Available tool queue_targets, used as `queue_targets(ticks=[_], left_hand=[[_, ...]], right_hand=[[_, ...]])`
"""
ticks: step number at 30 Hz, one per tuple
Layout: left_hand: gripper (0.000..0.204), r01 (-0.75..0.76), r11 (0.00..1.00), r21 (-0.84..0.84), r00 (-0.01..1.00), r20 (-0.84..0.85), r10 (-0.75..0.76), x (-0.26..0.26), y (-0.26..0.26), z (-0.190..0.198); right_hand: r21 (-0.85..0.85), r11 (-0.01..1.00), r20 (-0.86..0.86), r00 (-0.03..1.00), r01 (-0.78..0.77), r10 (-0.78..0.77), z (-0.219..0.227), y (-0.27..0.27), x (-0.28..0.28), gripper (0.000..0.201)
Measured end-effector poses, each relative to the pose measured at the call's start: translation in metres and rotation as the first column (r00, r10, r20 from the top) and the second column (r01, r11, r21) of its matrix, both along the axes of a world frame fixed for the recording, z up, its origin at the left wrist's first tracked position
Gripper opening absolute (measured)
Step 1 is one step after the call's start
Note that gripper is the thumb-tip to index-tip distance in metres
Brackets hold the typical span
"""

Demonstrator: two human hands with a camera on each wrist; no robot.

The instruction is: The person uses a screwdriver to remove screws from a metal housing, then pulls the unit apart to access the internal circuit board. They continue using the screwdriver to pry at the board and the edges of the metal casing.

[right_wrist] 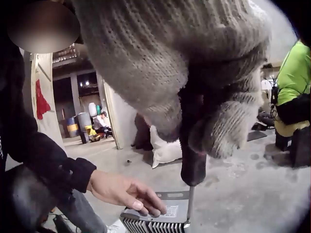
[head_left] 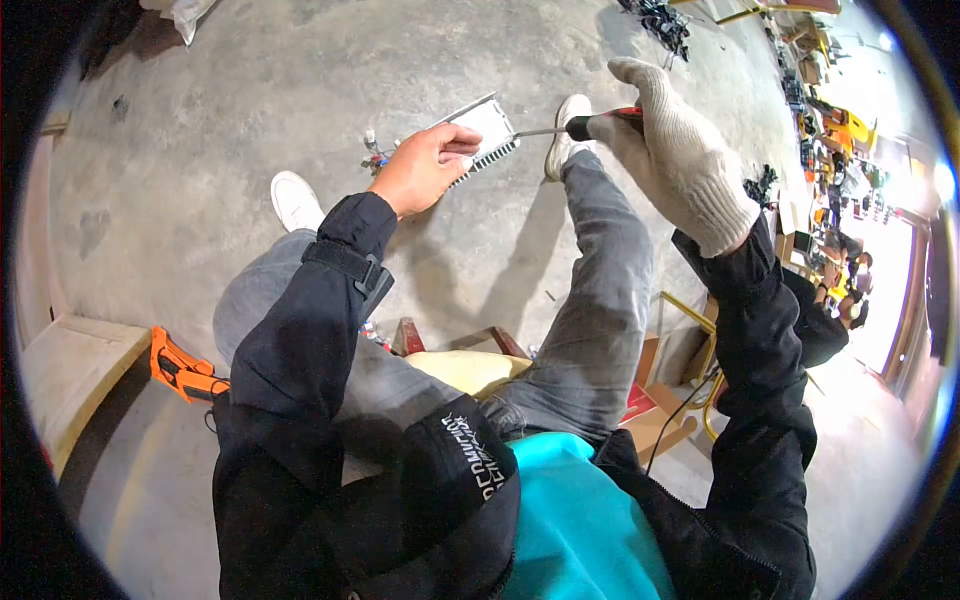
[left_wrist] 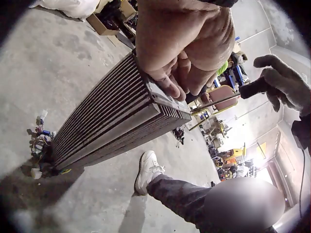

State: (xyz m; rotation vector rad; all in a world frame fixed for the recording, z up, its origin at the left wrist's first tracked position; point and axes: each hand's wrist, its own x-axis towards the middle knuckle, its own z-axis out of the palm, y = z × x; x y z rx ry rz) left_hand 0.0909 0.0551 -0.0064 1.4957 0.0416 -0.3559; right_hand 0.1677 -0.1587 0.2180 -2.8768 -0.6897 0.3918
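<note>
A grey metal box with cooling fins (left_wrist: 112,116) stands on end, loose wires and plugs (left_wrist: 43,138) at its lower end. My bare left hand (head_left: 425,165) rests on its top end, fingertips touching the plate beside a white label (right_wrist: 171,211). In the white knitted glove, my right hand (head_left: 680,150) grips a screwdriver (right_wrist: 193,162) by its black and red handle. The screwdriver's shaft (head_left: 540,132) reaches to a top corner of the box, close to the left fingers. Its tip is hidden at that corner in the right wrist view.
My white shoes (head_left: 297,202) stand on the concrete floor (head_left: 260,110) either side of the box. An orange tool (head_left: 182,366) lies by a low bench (head_left: 85,375) at left. A cardboard box (head_left: 660,420) and yellow chair frame (head_left: 712,350) are at right. Other people work farther off.
</note>
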Motion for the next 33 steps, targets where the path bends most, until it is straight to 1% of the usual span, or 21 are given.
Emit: queue_targets(ticks=[2,3,5,6,8,12,14,15,17,18,20,21,23,24,26,27,29,30,32,33], left_hand=[[0.035,-0.006,1.0,-0.011,1.0,-0.012,0.006,0.001,0.0,-0.001],[0.036,-0.005,1.0,-0.006,1.0,-0.007,0.005,0.001,0.0,-0.001],[0.036,-0.004,1.0,-0.003,1.0,0.0,0.004,0.0,0.0,-0.001],[0.036,-0.006,1.0,0.002,1.0,0.003,0.006,0.001,-0.001,0.0],[0.036,-0.01,1.0,0.006,1.0,0.006,0.01,0.0,0.0,0.0],[0.035,0.004,1.0,0.004,1.0,-0.006,-0.004,0.002,0.0,-0.001],[0.035,0.002,1.0,-0.008,1.0,-0.003,-0.002,0.001,0.0,-0.002],[0.035,0.006,1.0,0.006,1.0,0.002,-0.006,0.001,0.0,-0.001],[0.035,0.007,1.0,0.022,1.0,0.009,-0.007,0.001,0.0,0.0],[0.036,0.017,1.0,0.014,1.0,-0.025,-0.017,0.001,0.0,0.002],[0.036,0.03,1.0,0.005,0.998,-0.057,-0.03,0.002,0.0,0.004],[0.036,0.041,0.999,0.018,0.998,-0.046,-0.04,0.002,0.001,0.004],[0.036,0.05,0.998,0.032,0.998,-0.038,-0.049,0.002,0.002,0.004],[0.036,0.039,0.999,0.029,0.999,-0.031,-0.038,0.001,0.001,0.005],[0.036,0.028,0.999,0.024,0.999,-0.023,-0.027,0.0,0.0,0.006],[0.036,0.026,0.999,0.03,0.999,-0.023,-0.025,0.0,0.0,0.004],[0.036,0.023,0.999,0.036,0.999,-0.024,-0.022,0.001,0.0,0.003],[0.036,0.032,0.999,0.026,0.999,-0.036,-0.031,0.001,0.001,0.002],[0.036,0.048,0.999,0.014,0.998,-0.046,-0.047,0.002,0.0,0.003],[0.036,0.047,0.999,0.01,0.998,-0.042,-0.046,0.001,0.0,0.003]], right_hand=[[0.061,0.979,0.091,0.978,-0.195,0.189,0.0,-0.008,0.002,0.049],[0.061,0.979,0.091,0.978,-0.196,0.19,-0.002,-0.009,0.002,0.049],[0.079,0.946,0.125,0.944,-0.315,0.304,-0.004,-0.011,0.004,0.049],[0.077,0.946,0.126,0.944,-0.316,0.305,-0.005,-0.009,0.003,0.049],[0.073,0.992,0.033,0.995,-0.1,0.098,-0.007,-0.003,-0.001,0.046],[0.107,0.986,0.024,0.992,-0.128,0.126,-0.002,-0.002,0.0,0.043],[0.078,0.953,0.139,0.95,-0.291,0.279,-0.006,-0.006,0.004,0.044],[0.076,0.953,0.14,0.95,-0.292,0.28,-0.006,-0.007,0.003,0.044],[0.069,0.972,0.091,0.972,-0.223,0.217,-0.008,-0.004,0.001,0.045],[0.07,0.972,0.091,0.972,-0.223,0.217,-0.008,0.001,0.0,0.045],[-0.042,0.999,0.061,0.998,-0.014,0.017,-0.003,0.01,-0.001,0.043],[-0.042,0.999,0.062,0.998,-0.015,0.018,-0.003,0.008,0.0,0.043],[0.056,0.985,0.118,0.981,-0.163,0.155,-0.004,0.0,0.001,0.041],[0.056,0.985,0.118,0.981,-0.164,0.156,-0.004,-0.003,0.003,0.041],[0.071,0.952,0.12,0.95,-0.298,0.288,-0.004,-0.007,0.005,0.042],[0.07,0.952,0.121,0.95,-0.297,0.288,-0.006,-0.008,0.003,0.042],[0.105,0.976,0.107,0.978,-0.19,0.179,-0.012,-0.006,0.002,0.041],[0.106,0.976,0.106,0.978,-0.19,0.179,-0.012,-0.002,0.002,0.041],[-0.011,1.0,0.084,0.996,-0.017,0.017,-0.008,0.008,-0.001,0.037],[-0.011,1.0,0.084,0.996,-0.015,0.016,-0.007,0.007,0.0,0.037]])
